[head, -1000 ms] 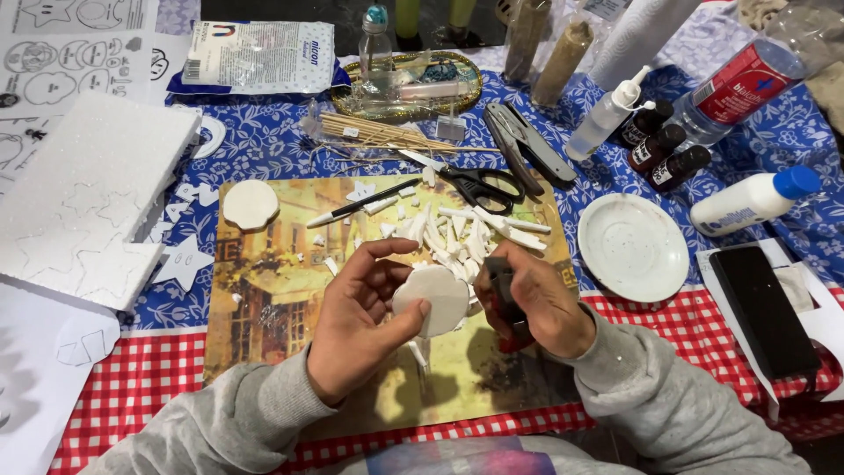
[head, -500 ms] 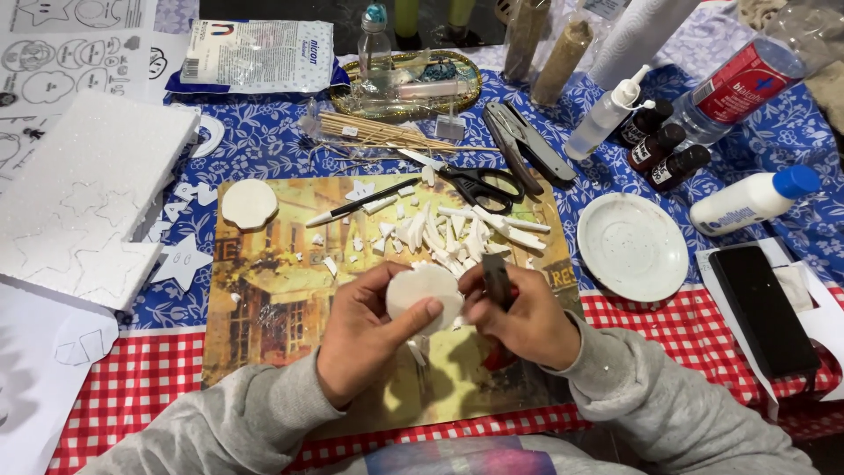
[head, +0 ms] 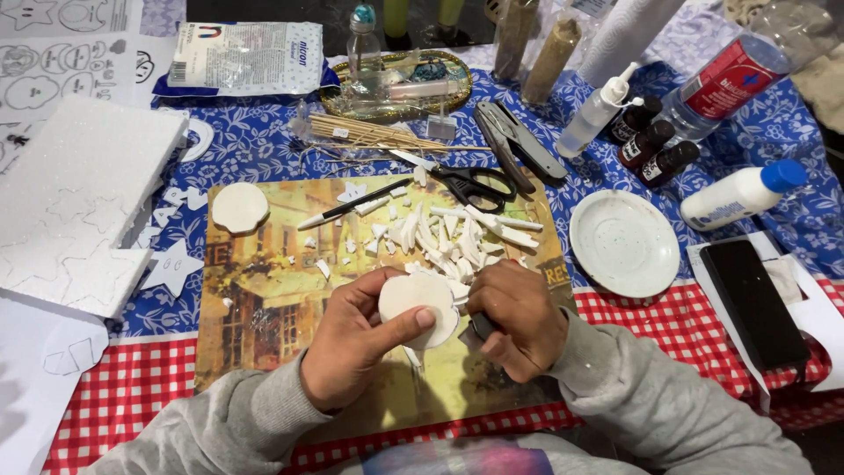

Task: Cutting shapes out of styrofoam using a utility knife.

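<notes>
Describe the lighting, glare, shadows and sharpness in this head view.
Head view: even, soft light from above, with only faint shadows under the left hand and right hand. Mild sheen on the white saucer and on the picture mat. The centre is sharp; the foam disc looks slightly overexposed, and the grey sleeves at the bottom edge are softer.

Black-handled scissors (head: 470, 185) lie at the upper edge of the picture placemat (head: 264, 290), just beside a grey multi-tool (head: 519, 145). A black pen (head: 352, 204) rests diagonally on the placemat. A white saucer (head: 624, 242) sits to the right, near a white glue bottle with blue cap (head: 743, 193). Three small dark bottles (head: 651, 145) stand behind the saucer. A foam sheet with star cut-outs (head: 79, 202) lies at far left. A black case (head: 754, 303) lies at far right
</notes>
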